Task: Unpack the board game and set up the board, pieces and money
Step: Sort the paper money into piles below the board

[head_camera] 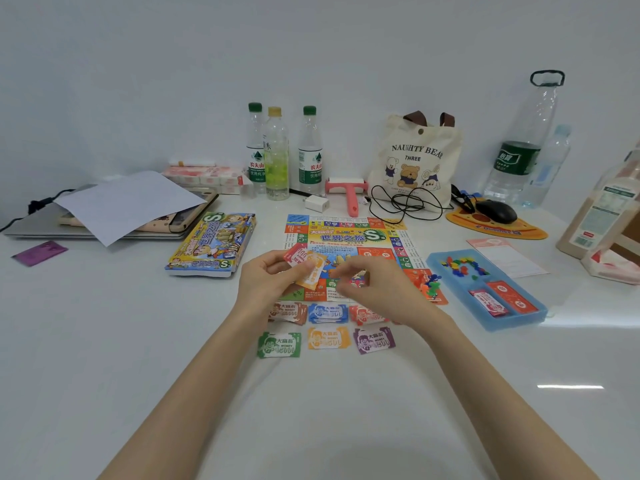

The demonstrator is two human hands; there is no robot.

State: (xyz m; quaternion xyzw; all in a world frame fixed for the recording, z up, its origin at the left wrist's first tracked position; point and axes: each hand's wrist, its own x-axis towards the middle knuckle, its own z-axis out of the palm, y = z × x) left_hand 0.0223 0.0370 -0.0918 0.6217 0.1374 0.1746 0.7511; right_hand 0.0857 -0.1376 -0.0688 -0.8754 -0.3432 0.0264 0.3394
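A glossy white table [138, 341] fills the view. At its centre, beyond your hands, the colourful square paper game board [346, 237] lies open and flat. Its cartoon-printed cardboard box [213, 244] sits to the left, and a blue plastic tray [533, 317] of pieces and cards sits to the right.

Six piles of play money lie in two rows on your side of the board, with their long sides running left to right. Among them, the orange pile [328, 337] is in the nearer row, between your forearms.

Your left hand [263, 282] pinches a small fan of notes above the board's near edge. The orange paper note [313, 273] in front stands tilted, its long axis steeply slanted. Your right hand [374, 289] hovers just beside it with its fingers curled. Whether it holds anything cannot be told.

The matching pile lies straight towards you, about equally near either hand. The note would probably need turning level first.
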